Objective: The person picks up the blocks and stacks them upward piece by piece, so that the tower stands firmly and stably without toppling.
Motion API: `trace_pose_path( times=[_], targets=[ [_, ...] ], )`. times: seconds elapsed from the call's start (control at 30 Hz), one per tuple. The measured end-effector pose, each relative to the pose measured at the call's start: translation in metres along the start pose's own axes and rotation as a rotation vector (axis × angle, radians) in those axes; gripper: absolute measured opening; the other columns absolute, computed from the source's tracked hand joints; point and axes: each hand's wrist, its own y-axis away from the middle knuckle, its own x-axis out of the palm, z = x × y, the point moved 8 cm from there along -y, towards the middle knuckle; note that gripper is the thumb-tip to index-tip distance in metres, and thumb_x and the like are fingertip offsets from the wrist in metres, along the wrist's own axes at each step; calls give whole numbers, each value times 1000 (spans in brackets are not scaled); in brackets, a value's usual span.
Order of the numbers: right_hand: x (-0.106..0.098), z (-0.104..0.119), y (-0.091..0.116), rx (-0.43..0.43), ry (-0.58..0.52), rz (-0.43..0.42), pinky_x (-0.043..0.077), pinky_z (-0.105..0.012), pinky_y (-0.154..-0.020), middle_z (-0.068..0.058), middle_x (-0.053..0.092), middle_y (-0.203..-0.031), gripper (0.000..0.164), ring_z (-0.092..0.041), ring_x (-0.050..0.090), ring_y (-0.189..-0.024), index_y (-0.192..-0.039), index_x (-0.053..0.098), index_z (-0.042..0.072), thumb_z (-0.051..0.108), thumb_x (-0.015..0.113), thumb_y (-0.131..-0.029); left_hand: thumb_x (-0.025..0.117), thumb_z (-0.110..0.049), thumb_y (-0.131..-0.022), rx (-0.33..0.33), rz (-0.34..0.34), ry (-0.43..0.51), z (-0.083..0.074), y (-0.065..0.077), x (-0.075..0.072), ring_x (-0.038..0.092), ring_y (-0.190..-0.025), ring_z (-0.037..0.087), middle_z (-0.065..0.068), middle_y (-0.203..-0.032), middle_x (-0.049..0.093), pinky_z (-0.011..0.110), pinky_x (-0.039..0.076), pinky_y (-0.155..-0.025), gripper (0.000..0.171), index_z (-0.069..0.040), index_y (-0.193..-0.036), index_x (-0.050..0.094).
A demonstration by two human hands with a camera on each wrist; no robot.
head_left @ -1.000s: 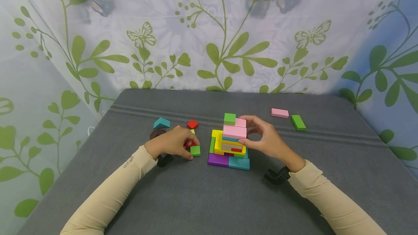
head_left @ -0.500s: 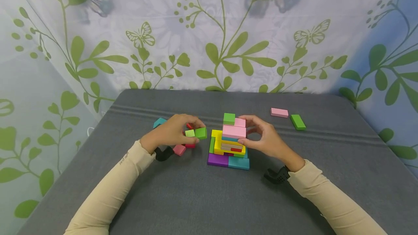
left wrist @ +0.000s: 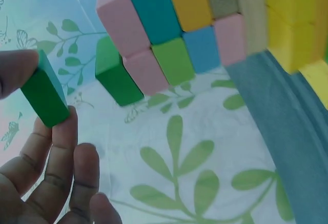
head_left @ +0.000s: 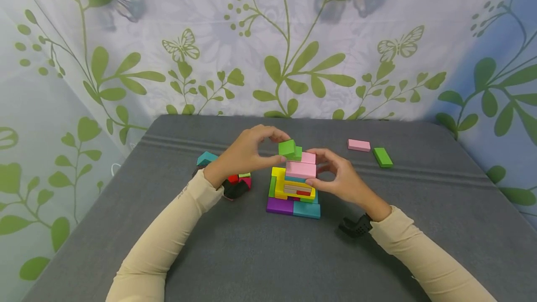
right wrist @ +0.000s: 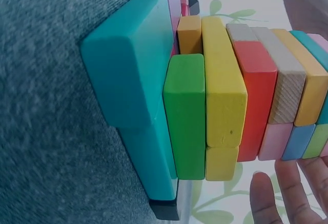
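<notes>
A tower of coloured wooden blocks stands mid-table, with purple and teal blocks at its base, yellow above, and pink near the top. One green block sits on the tower's top left. My left hand pinches another green block between thumb and fingers. That block overlaps the top one in the head view, while a gap separates them in the left wrist view. From the right side, my right hand holds the tower's upper layers, thumb in front and fingers behind. Its fingertips are right at the small blocks' ends.
At the back right lie a pink block and a green block. Left of the tower, a teal triangular block and several red blocks are partly hidden by the left wrist. A leaf-patterned curtain hangs behind the grey table.
My left hand has picked up a green block from the loose pile and carried it up and right to the tower's top. The right hand has stayed at the tower.
</notes>
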Motion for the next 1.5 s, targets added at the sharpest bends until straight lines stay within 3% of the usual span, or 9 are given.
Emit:
trace_pose_path(
  times=[0.3, 0.5, 0.93, 1.2, 1.5],
  targets=[
    [1, -2, 0, 28, -50, 8, 57, -27, -96, -22, 68, -128, 60, -12, 64, -112, -144, 57, -8, 4, 83, -92, 82, -15, -95, 76, 52, -1, -9, -31, 22, 62, -115, 28, 10, -128, 73, 37, 48, -104, 39, 0, -130, 72],
    [1, -4, 0, 52, -73, 5, 56, -28, -98, -18, 68, -127, 59, -14, 65, -112, -142, 56, -8, 9, 84, -93, 82, -14, -95, 76, 110, -14, -7, -40, 36, 63, -113, 26, 8, -124, 75, 38, 47, -103, 36, -2, -129, 73],
    [2, -6, 0, 62, -100, 10, 56, -27, -97, -16, 67, -127, 58, -11, 64, -112, -140, 54, -11, 3, 84, -92, 80, -19, -96, -32, 190, -100, 2, -44, 47, 58, -109, 22, 3, -120, 76, 38, 44, -101, 33, -7, -126, 77],
    [3, -6, 0, 68, -100, 13, 56, -29, -97, -16, 67, -127, 57, -13, 64, -114, -140, 55, -10, 5, 84, -93, 80, -18, -96, -30, 196, -100, 7, -43, 48, 57, -107, 22, 4, -122, 76, 36, 45, -96, 34, -6, -127, 76],
    [3, -6, 0, 73, -93, 8, 56, -27, -97, -23, 66, -128, 58, -13, 63, -113, -140, 54, -10, 5, 84, -92, 82, -25, -94, -81, 189, -56, 21, -33, 33, 62, -113, 24, 7, -127, 74, 42, 51, -103, 46, -3, -134, 73]
  ],
)
